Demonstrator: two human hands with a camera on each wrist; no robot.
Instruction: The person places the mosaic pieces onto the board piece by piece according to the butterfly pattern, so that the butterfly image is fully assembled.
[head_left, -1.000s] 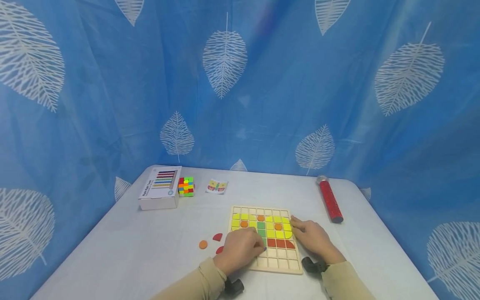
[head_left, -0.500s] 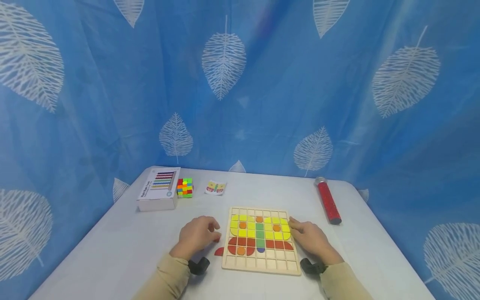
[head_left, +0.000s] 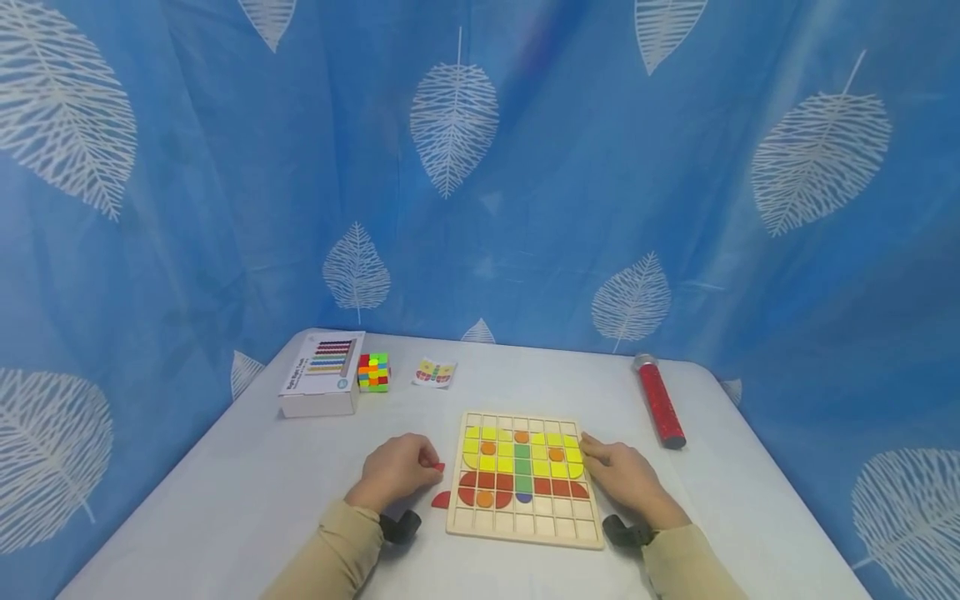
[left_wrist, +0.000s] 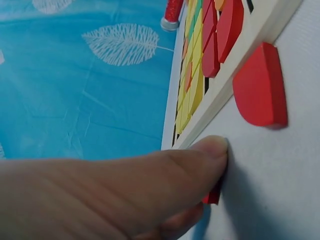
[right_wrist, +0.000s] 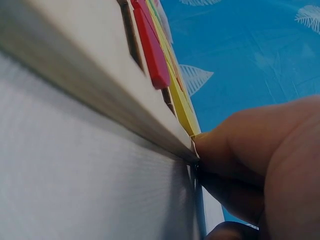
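At the left of the wooden grid board [head_left: 487, 527], my left hand [head_left: 395, 472] pinches a red quarter-round piece [head_left: 439, 467] between thumb and fingers. Most of that piece is covered by the thumb in the left wrist view. A second red quarter-round piece [left_wrist: 257, 90] lies on the table against the board's left side. My right hand [head_left: 626, 477] grips the board's right edge, with the thumb at the top of the rim in the right wrist view. Yellow, red, orange and green pieces [head_left: 522, 467] fill many cells, and a blue half-round piece [head_left: 523, 497] sits below the green column.
Behind the board lies a small pattern card [head_left: 434, 373]. A puzzle cube [head_left: 373, 372] stands beside a white box [head_left: 318, 404] at the back left. To the right is a red glittery tube [head_left: 660, 404]. A blue leaf-print curtain [head_left: 525, 250] surrounds the table.
My left hand has left the board, where the blue piece now shows, and moved left to take up a red piece. My right hand has stayed at the board's edge.
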